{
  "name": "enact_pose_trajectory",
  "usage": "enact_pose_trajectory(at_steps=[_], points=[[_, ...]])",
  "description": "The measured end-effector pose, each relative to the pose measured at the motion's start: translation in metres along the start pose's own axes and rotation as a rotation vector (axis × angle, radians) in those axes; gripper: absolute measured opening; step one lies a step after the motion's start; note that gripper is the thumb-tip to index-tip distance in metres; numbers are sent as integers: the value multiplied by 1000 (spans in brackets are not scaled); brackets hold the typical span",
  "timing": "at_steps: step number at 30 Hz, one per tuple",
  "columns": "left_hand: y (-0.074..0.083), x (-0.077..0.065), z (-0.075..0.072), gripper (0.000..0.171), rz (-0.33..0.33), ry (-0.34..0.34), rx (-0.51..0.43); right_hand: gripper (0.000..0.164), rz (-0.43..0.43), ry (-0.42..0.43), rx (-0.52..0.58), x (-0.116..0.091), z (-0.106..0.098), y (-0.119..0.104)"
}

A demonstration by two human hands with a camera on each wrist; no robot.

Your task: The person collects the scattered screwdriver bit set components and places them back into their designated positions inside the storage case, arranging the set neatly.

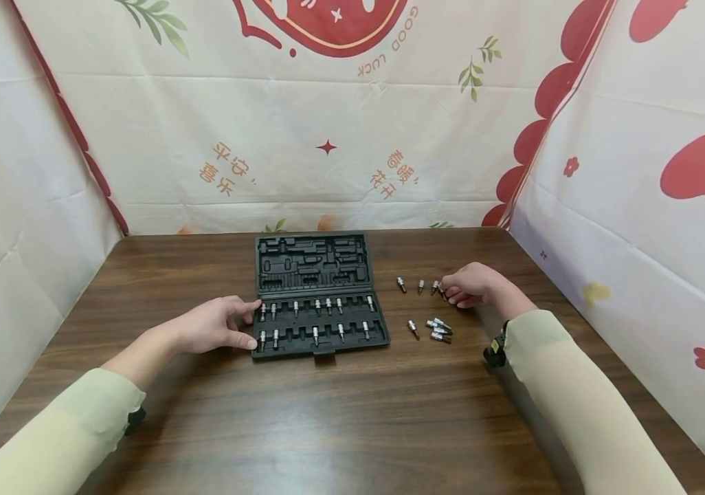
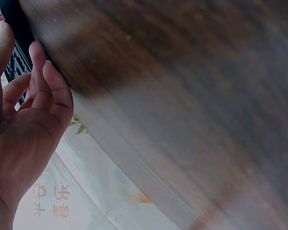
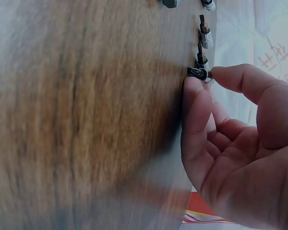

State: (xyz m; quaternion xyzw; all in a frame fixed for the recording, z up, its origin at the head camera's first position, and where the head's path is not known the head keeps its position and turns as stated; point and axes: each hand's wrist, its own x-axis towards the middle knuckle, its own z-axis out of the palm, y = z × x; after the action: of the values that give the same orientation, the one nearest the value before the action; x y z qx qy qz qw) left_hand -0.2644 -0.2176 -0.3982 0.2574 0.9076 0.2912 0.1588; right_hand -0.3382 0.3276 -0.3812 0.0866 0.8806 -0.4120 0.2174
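Observation:
A black plastic case (image 1: 320, 352) lies unfolded on the table, several silver-and-dark bit sockets (image 1: 315, 335) standing in two rows in its near half. At the case's left edge, my left hand (image 1: 216, 327) touches it with thumb and fingertips, fingers relaxed. The left wrist view shows that hand (image 2: 26, 139) beside the dark case edge. To the right of the case, my right hand (image 1: 471, 284) pinches a bit socket (image 3: 200, 73) between thumb and forefinger, low over the table. Three more bit sockets (image 1: 421, 287) lie in a line left of that hand.
Nearer on the table (image 1: 352, 426) lie a single bit socket (image 1: 413, 329) and a small cluster of bit sockets (image 1: 440, 330). The case's moulded lid (image 1: 314, 262) is folded back flat. Printed cloth (image 1: 303, 110) hangs behind and along both sides.

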Motion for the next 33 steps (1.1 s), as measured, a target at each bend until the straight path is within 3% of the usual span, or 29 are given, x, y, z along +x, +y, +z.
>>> enact_pose_trajectory(at_steps=[19, 27, 33], points=[[0, 1, 1, 93, 6, -3, -14, 33, -14, -4, -6, -1, -1, 2], [0, 1, 0, 92, 10, -1, -5, 41, -51, -44, 94, -1, -5, 4], [-1, 1, 0, 92, 4, -4, -5, 48, -111, -8, 163, 0, -7, 1]])
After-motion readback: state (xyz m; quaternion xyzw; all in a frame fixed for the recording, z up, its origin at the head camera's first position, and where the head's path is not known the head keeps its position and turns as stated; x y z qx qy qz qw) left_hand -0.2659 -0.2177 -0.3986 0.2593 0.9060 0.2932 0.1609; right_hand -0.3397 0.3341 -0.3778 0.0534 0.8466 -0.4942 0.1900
